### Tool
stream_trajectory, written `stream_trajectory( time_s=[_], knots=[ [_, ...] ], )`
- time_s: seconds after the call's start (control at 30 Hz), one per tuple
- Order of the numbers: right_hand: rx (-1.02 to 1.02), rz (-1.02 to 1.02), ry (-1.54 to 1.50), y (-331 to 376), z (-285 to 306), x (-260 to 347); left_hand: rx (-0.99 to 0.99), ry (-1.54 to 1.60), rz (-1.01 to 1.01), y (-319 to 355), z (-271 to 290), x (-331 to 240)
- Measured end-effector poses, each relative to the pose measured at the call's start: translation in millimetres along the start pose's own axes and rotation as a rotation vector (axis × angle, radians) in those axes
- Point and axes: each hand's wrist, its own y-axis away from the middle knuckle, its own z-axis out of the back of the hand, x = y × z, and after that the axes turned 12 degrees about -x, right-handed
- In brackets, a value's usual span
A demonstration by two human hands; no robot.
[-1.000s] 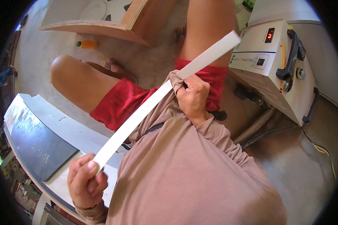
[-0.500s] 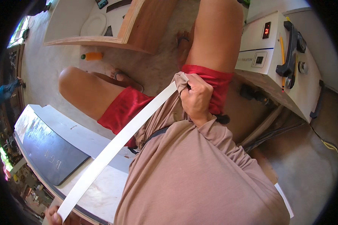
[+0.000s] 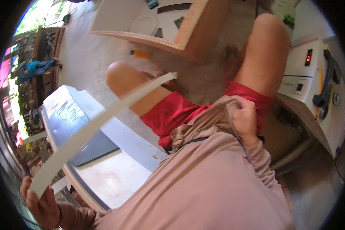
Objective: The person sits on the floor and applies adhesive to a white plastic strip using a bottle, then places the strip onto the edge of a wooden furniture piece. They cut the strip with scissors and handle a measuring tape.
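My left hand at the lower left grips one end of a long white strip. The strip runs up and to the right, and its free end hangs over my left knee. My right hand is closed on the hem of my pinkish shirt, bunching the cloth over my red shorts. It does not touch the strip. I am seated, with both bare knees in view.
A white panel with a dark blue-grey sheet lies at my left. A white machine with a red digit display and black handle stands at the right. A wooden board frame and an orange bottle sit on the floor ahead.
My right hand has let go of the strip and now holds only the shirt hem. The strip has swung left, its far end now over my left knee.
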Motion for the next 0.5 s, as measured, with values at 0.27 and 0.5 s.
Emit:
stream_trajectory(
  time_s=[0.27, 0.5],
  knots=[
    [0.710, -0.231, -0.828, 0.3, 23.2, 8.2, -0.088, 0.948, 0.714, -57.1, -110.9, -70.4],
    [0.444, 0.655, 0.210, 1.8, 44.7, 88.7, -0.412, 0.241, 0.210, -80.5, -172.7, -82.7]
  ],
)
